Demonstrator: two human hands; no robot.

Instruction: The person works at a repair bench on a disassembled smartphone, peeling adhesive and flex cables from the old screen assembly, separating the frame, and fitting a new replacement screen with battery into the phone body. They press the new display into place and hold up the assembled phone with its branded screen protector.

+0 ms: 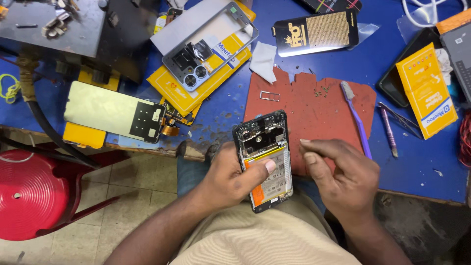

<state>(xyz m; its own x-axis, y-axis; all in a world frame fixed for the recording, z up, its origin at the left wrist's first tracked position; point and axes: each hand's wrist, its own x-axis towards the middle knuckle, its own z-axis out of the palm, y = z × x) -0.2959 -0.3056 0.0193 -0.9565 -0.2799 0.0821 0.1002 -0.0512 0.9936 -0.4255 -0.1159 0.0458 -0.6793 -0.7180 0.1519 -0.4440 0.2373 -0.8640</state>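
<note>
An opened smartphone (265,162) with its back cover off shows its circuit board and a white battery with an orange edge. My left hand (230,179) holds it from the left side, thumb pressed across the battery. My right hand (338,179) hovers just right of the phone, thumb and forefinger pinched near its edge; whether something tiny sits between them I cannot tell. The phone is held over the near edge of a red work mat (314,105).
On the mat lie a SIM tray (270,96), tiny screws (321,91) and a purple toothbrush (357,118). A phone frame with camera rings (206,49) rests on yellow packets. A display panel (115,112) lies left. Tweezers (400,120) and a red stool (34,194) are nearby.
</note>
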